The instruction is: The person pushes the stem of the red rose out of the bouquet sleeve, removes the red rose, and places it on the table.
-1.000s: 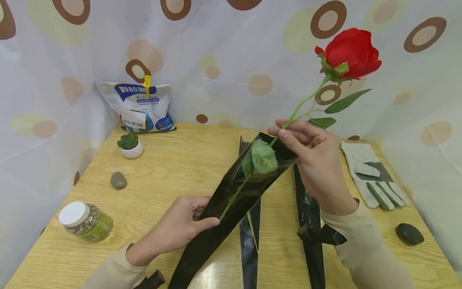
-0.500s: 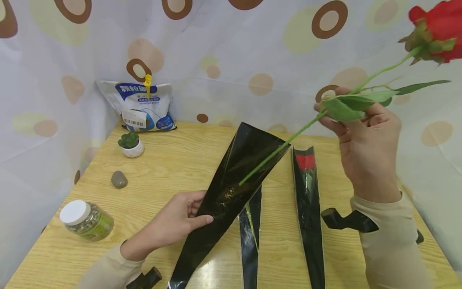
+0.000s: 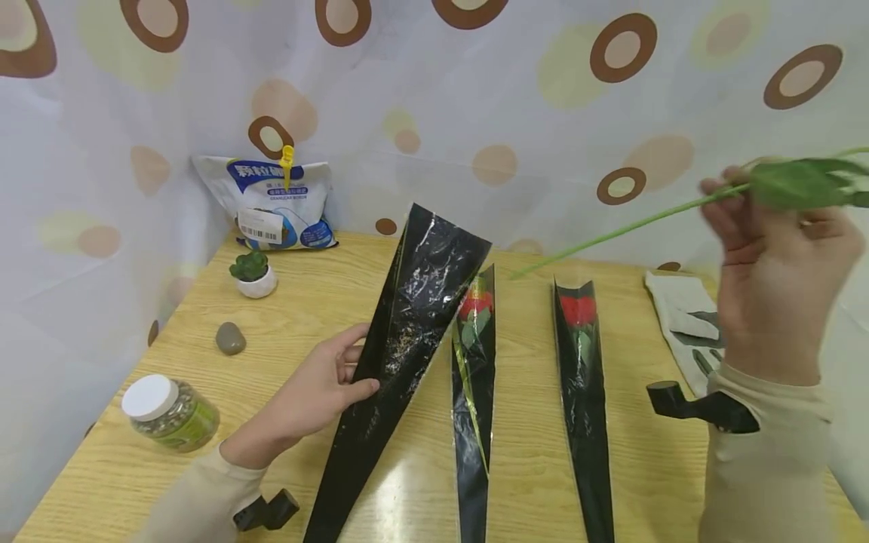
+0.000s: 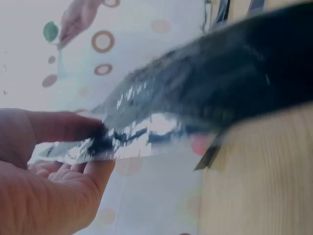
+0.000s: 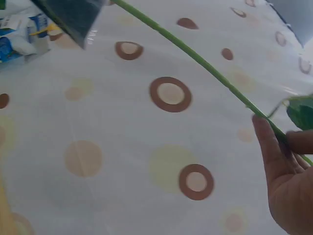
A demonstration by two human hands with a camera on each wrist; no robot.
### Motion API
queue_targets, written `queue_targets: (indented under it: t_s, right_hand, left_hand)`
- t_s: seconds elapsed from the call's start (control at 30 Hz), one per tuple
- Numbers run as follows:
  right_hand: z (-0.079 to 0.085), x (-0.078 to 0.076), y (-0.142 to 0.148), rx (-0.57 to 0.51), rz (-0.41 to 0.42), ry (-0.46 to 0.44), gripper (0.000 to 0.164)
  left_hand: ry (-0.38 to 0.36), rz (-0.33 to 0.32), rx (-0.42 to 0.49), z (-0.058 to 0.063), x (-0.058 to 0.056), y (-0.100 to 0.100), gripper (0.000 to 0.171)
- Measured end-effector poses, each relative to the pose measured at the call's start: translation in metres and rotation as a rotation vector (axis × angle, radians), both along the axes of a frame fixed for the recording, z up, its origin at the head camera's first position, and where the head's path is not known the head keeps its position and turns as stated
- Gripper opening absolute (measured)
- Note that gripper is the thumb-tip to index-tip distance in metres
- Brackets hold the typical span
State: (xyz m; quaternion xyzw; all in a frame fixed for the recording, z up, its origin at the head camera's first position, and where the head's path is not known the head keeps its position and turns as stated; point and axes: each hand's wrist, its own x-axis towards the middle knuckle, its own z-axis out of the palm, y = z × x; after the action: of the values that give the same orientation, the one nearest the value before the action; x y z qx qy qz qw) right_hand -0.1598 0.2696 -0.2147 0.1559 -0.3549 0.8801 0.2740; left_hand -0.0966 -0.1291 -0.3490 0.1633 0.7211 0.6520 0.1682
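My left hand [image 3: 319,388] grips a black flower sleeve [image 3: 400,339] midway down, thumb on its front. The sleeve slants upward with its wide mouth at the top. In the left wrist view, the fingers [image 4: 100,176] and thumb pinch the glossy film. Off to the right, my right hand [image 3: 781,249] pinches an artificial rose [image 3: 611,231] by its green stem near the leaves. The stem's lower end points left, outside the sleeve; the bloom lies beyond the head view. Two sleeved red roses, a middle one [image 3: 473,400] and a right one [image 3: 582,407], lie on the table.
At the left stand a lidded jar of pellets [image 3: 173,415], a grey stone [image 3: 230,338], a small potted succulent [image 3: 254,275] and a clipped fertilizer bag [image 3: 268,204]. A work glove [image 3: 686,320] lies at the right. Patterned curtain [image 3: 434,105] encloses the table's back and sides.
The right hand has drawn the rose up and right, out of the sleeve, and its bloom has left the head view. The left hand has shifted slightly left, with the sleeve more upright.
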Motion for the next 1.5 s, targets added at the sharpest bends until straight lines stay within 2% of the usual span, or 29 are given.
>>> queue_targets:
  t_s: [0.03, 0.1, 0.23, 0.33, 0.43, 0.53, 0.63, 0.73, 0.87, 0.97, 1.07, 1.2, 1.33, 1.5]
  right_hand:
    - [-0.006, -0.002, -0.005, 0.067, 0.052, -0.03, 0.032]
    - [-0.021, -0.006, -0.016, 0.266, 0.139, -0.092, 0.032]
    - [-0.056, -0.012, -0.047, 0.652, 0.252, -0.242, 0.031]
    - [-0.088, -0.017, -0.076, 0.829, 0.4, -0.368, 0.027]
    - [-0.12, -0.019, -0.105, 0.905, 0.598, -0.478, 0.03]
    - [-0.145, -0.02, -0.128, 0.952, 0.754, -0.539, 0.036]
    - [-0.163, -0.023, -0.145, 0.965, 0.854, -0.575, 0.044]
    - [-0.174, -0.027, -0.159, 0.948, 0.917, -0.612, 0.05]
    - [-0.182, -0.031, -0.173, 0.93, 0.95, -0.672, 0.055]
    - [-0.19, -0.033, -0.182, 0.946, 0.943, -0.689, 0.055]
    - [-0.198, -0.034, -0.192, 0.98, 0.936, -0.707, 0.051]
    - [-0.205, -0.034, -0.206, 0.996, 0.93, -0.743, 0.048]
    - [-0.209, -0.036, -0.215, 0.989, 0.882, -0.768, 0.045]
    - [-0.209, -0.041, -0.219, 0.996, 0.784, -0.789, 0.04]
  left_hand:
    - [-0.006, 0.024, 0.0, -0.001, -0.003, -0.001, 0.073]
    - [-0.023, 0.08, -0.017, -0.002, -0.009, -0.005, 0.077]
    - [-0.086, 0.156, 0.014, -0.005, -0.024, -0.012, 0.082]
    - [-0.122, 0.176, 0.055, -0.01, -0.034, -0.018, 0.084]
    - [-0.135, 0.189, 0.042, -0.016, -0.044, -0.023, 0.083]
    - [-0.138, 0.216, -0.012, -0.023, -0.053, -0.025, 0.084]
    - [-0.144, 0.262, -0.07, -0.031, -0.062, -0.028, 0.086]
    - [-0.147, 0.298, -0.124, -0.038, -0.07, -0.033, 0.089]
    - [-0.145, 0.283, -0.184, -0.047, -0.079, -0.04, 0.089]
    - [-0.151, 0.26, -0.22, -0.053, -0.084, -0.045, 0.089]
    - [-0.151, 0.266, -0.256, -0.057, -0.088, -0.05, 0.091]
    - [-0.104, 0.299, -0.331, -0.06, -0.092, -0.053, 0.092]
    - [-0.062, 0.312, -0.376, -0.062, -0.092, -0.051, 0.093]
    - [-0.049, 0.303, -0.415, -0.065, -0.091, -0.051, 0.09]
